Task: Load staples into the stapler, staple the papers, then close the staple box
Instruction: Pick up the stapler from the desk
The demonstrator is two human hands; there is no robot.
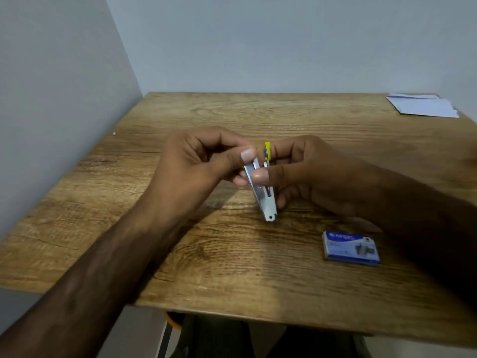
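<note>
A person's left hand (196,161) reaches in from the left over a wood-grain desk (180,254), its fingers (246,155) pinched narrowly at the upper end of a small silver stapler (260,192); whether they grip the metal or something tiny against it cannot be told. The stapler, the centre of the scene, is held above the middle of the desk, standing nearly upright with its hinged end pointing down toward the desk and its two metal arms parted at the top, a yellow part (267,148) showing at that upper end. Just right of the stapler, the right hand (315,177) wraps around it, thumb pressed across the front of the silver body and the other fingers curled behind, holding it firmly. Right of the stapler and nearer the person, a blue staple box (351,248) lies flat on the desk. Far right of the stapler, at the desk's back corner, rest white papers (423,105).
</note>
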